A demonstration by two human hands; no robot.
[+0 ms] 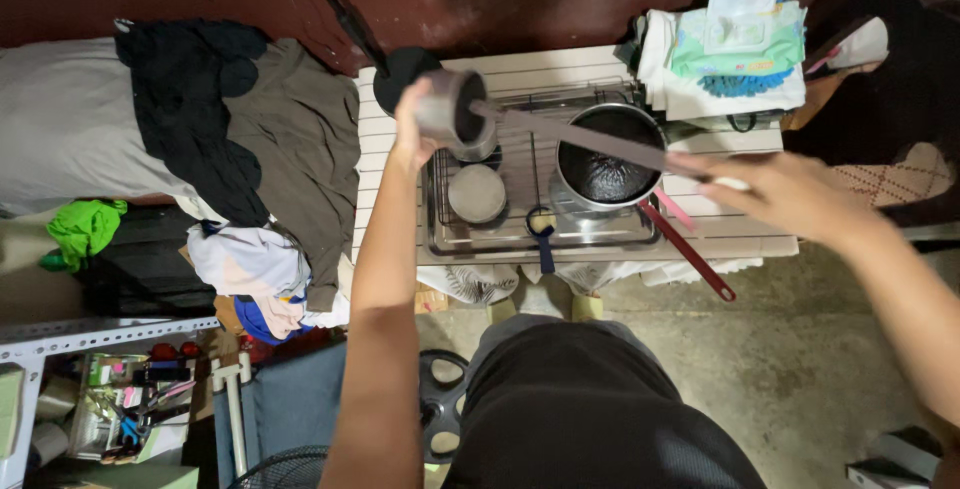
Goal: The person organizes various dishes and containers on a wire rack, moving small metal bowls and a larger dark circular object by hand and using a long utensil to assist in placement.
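My left hand (413, 117) gripped a small steel cup (455, 109) at upper centre; right hand (790, 189) closed on a long flat utensil (590, 137) reaching across the saucepan (608, 157) w/ red handle.

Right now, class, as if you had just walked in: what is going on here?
A person stands over a metal dish rack on a white slatted table. The left hand holds a small metal cup up on its side. The right hand holds a long flat utensil, its tip reaching into the cup. A dark saucepan sits in the rack.
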